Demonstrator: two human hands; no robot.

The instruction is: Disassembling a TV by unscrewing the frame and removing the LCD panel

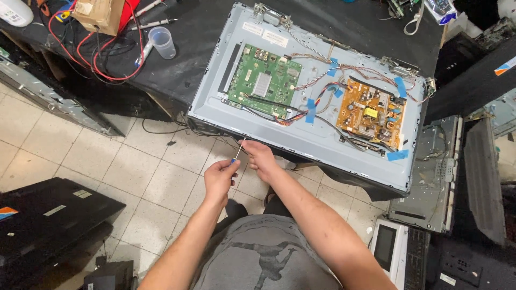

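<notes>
The left hand point(219, 177) is closed around a small screwdriver point(238, 150) with a blue handle. Its thin metal shaft points up and a bit to the right, toward the near edge of the open TV back panel point(301, 140). The tip sits just beside that edge, near the panel's near left corner. The right hand point(259, 157) is right next to the shaft, with its fingers curled and pinched close by the tip; I cannot tell if they hold a screw. Both hands are nearly touching. On the panel, a green circuit board point(264, 80) lies toward the left and an orange circuit board point(371, 111) toward the right. The panel rests on a black table point(177, 70) and hangs over its near edge.
</notes>
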